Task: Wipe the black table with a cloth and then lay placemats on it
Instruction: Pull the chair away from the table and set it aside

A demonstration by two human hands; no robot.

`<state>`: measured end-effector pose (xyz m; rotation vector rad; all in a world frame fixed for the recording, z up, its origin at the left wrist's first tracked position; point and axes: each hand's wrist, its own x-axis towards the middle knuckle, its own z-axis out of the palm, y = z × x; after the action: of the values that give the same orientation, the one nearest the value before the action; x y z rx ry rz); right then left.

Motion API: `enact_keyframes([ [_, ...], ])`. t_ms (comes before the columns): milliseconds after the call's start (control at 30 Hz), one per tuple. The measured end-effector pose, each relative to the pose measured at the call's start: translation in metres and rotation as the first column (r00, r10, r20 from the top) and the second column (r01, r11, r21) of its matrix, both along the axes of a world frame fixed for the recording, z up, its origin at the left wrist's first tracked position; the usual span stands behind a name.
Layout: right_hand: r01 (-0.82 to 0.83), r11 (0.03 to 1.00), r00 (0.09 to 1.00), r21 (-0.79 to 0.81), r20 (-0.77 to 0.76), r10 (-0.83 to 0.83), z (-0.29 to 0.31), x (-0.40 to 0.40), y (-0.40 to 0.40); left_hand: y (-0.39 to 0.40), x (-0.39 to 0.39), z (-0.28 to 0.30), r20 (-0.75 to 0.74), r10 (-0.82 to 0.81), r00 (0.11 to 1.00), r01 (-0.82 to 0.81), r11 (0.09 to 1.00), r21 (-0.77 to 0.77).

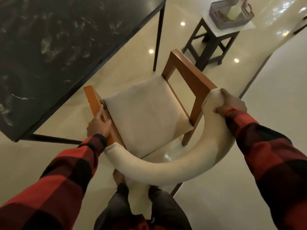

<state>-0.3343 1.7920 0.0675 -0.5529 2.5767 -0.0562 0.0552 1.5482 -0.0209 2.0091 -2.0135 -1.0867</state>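
The black marble-patterned table fills the upper left, its top bare. A wooden armchair with a cream seat and a curved cream padded backrest stands just off the table's corner, in front of me. My left hand grips the chair's left wooden armrest. My right hand holds the right end of the padded backrest where it meets the right armrest. No cloth or placemat is in view.
A dark wooden stool stands at the upper right with a grey basket on a white mat on top. The floor is glossy cream tile. My legs and a bare foot are right behind the chair.
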Motion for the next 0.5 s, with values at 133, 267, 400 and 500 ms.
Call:
enact_keyframes([
  [133, 0.040, 0.998, 0.998, -0.039, -0.042, -0.042, 0.003, -0.012, -0.016, 0.002, -0.014, 0.000, 0.011, 0.023, 1.000, -0.023, 0.999, -0.027],
  [267, 0.016, 1.000, 0.998, -0.027, -0.066, -0.018, 0.001, -0.026, -0.021, 0.005, -0.025, 0.000, 0.018, 0.044, 0.999, -0.043, 0.998, -0.040],
  [400, 0.041, 0.999, 0.998, -0.035, -0.040, -0.043, 0.002, -0.035, -0.024, 0.009, -0.031, 0.007, 0.044, 0.047, 0.998, -0.046, 0.998, -0.030],
  [500, 0.058, 0.998, 0.998, -0.030, -0.036, -0.059, -0.001, -0.039, -0.022, 0.015, -0.031, 0.015, -0.028, 0.196, 0.980, -0.195, 0.980, 0.047],
])
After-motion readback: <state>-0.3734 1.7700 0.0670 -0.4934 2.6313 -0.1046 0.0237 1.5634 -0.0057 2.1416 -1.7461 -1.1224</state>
